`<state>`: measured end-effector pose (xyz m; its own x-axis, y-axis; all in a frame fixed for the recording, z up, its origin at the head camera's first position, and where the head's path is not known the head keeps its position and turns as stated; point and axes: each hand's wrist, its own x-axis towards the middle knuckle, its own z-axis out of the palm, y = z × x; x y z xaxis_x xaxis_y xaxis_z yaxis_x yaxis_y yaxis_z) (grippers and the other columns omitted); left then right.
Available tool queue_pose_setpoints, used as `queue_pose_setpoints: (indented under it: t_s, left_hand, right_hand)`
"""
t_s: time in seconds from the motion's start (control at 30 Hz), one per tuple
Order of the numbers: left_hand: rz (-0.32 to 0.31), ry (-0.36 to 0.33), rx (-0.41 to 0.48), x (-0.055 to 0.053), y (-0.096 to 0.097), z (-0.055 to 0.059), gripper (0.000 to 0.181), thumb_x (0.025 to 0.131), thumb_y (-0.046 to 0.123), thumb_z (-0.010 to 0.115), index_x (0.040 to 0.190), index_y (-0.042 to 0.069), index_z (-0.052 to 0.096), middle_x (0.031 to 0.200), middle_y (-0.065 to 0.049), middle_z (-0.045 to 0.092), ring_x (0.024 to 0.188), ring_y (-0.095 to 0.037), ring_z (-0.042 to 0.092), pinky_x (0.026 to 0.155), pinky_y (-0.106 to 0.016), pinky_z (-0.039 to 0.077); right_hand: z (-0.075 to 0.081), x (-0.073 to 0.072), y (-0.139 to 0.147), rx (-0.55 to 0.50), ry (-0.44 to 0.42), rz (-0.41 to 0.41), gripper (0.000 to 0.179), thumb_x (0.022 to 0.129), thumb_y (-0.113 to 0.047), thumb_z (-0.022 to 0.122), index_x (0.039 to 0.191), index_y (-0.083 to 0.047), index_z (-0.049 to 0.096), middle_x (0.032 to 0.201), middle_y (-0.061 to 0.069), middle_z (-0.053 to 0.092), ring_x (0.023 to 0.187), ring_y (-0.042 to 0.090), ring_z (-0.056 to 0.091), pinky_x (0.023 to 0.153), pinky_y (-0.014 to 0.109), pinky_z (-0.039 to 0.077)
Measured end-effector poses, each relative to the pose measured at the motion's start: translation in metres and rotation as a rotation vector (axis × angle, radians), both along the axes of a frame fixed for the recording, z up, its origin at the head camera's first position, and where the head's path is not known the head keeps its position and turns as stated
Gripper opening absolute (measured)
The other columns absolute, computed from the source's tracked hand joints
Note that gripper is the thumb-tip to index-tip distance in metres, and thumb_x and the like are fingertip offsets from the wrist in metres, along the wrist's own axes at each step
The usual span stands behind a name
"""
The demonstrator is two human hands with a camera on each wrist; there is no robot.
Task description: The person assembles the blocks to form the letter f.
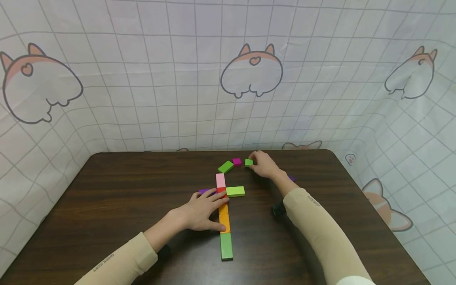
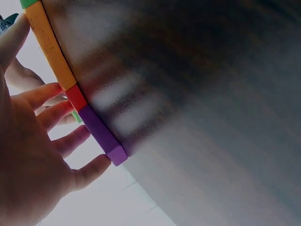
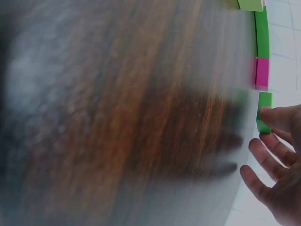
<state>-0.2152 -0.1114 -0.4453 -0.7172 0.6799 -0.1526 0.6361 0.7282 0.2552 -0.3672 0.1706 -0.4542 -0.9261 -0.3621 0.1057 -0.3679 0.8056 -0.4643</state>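
Note:
My left hand (image 1: 201,209) is spread over a line of blocks, its thumb at the orange block (image 1: 224,218) and its fingertips by the red block (image 2: 76,97) and the purple block (image 2: 101,133). Near the table's far edge, my right hand (image 1: 264,164) pinches a small green block (image 3: 265,112) between thumb and finger. A magenta block (image 1: 236,162) lies just left of it, beside a tilted green block (image 1: 226,167). The pink block (image 1: 220,180) adjoins the red one, with a lime block (image 1: 235,191) sticking out to the right. A longer green block (image 1: 226,246) forms the near end.
Everything lies on a dark wood table (image 1: 117,206). Behind the right wrist, another purple block (image 1: 291,178) is partly hidden. White gridded cloth (image 1: 149,91) with cartoon animals hangs around the table's back and sides.

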Motion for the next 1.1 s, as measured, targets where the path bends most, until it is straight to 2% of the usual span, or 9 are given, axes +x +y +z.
queue_pose_setpoints:
  t_s: [0.77, 1.1]
  left_hand:
    - [0.001, 0.005, 0.003, -0.001, -0.001, 0.0, 0.088, 0.09, 0.067, 0.064, 0.16, 0.02, 0.04, 0.167, -0.002, 0.03, 0.153, -0.036, 0.019, 0.113, -0.069, 0.02]
    - [-0.002, 0.005, 0.002, 0.0, -0.002, 0.001, 0.088, 0.09, 0.067, 0.064, 0.16, 0.02, 0.039, 0.167, -0.002, 0.029, 0.153, -0.036, 0.019, 0.113, -0.07, 0.019]
  right_hand:
    - [0.002, -0.006, -0.009, 0.001, -0.023, -0.017, 0.031, 0.1, -0.008, 0.067, 0.128, 0.005, 0.062, 0.126, 0.022, 0.06, 0.115, 0.036, 0.059, 0.098, 0.048, 0.048]
    - [-0.002, -0.01, -0.012, 0.009, -0.021, -0.024, 0.031, 0.1, -0.008, 0.067, 0.127, 0.005, 0.062, 0.121, 0.021, 0.06, 0.109, 0.034, 0.059, 0.093, 0.047, 0.049]
